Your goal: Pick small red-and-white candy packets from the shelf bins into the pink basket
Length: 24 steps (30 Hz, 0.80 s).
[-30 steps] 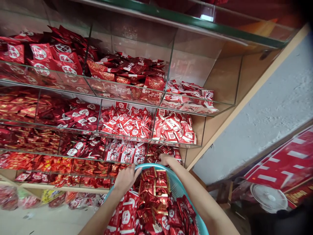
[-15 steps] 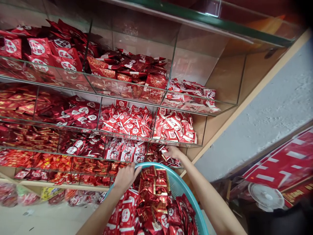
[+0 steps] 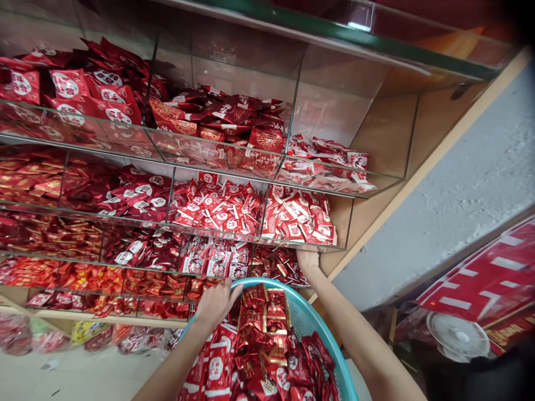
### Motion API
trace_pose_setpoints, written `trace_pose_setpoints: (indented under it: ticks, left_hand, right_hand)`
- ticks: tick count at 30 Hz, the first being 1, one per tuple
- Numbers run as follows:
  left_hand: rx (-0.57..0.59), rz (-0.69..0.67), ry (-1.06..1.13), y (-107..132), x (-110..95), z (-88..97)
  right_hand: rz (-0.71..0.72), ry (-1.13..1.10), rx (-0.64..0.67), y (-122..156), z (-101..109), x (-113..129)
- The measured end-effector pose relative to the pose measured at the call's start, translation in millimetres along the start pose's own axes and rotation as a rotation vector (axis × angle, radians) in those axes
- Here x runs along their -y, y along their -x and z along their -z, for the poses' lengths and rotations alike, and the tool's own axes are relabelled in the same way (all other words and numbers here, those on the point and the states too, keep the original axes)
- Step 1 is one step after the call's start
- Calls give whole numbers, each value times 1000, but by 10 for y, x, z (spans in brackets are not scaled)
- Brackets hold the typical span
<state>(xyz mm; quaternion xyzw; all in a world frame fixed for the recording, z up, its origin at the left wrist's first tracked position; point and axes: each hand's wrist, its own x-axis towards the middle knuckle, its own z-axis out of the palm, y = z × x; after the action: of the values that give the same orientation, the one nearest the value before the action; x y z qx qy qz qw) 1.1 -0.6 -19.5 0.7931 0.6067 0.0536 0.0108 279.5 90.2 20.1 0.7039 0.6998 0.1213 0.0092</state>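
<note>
Seemingly mid-reach, the right hand [image 3: 308, 260] is beside shelved packets [image 3: 276, 265], its grip too hidden to tell, while the left hand [image 3: 214, 302] clasps the basket [image 3: 310, 315], needed steady next

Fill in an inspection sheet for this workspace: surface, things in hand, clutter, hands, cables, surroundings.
Surface: tiered shelving with clear dividers and front lips; compartments hold red packets.
Things in hand: turquoise basket, loaded with red and gold-trimmed sachets.
Clutter: plastic-bagged goods under the lowest shelf; small scraps on the pale floor.
Hands: left hand grips the basket's rim; right hand is at a lower right-end compartment, fingers hidden, so its hold cannot be told.
Cables: nothing seen.
Surroundings: grey wall to the right; red-and-white panel and white round object below it.
</note>
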Motion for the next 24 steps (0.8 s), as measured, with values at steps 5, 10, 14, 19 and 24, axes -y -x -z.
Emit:
trace_pose_setpoints:
  ticks: [5,10,14,19,24]
  left_hand:
    - [23,-2,4,4,-11,32]
    - [41,-3,5,13,-19,61]
    - [38,12,15,11,-22,56]
    - [47,24,-3,3,-19,32]
    - [34,21,4,1,-19,23]
  right_hand:
    - [18,19,66,129,-25,7]
    - [64,-1,94,194,-56,91]
    - [108,-11,68,193,-159,278]
    - [110,9,10,185,-288,415]
    - [97,18,-31,221,-304,381]
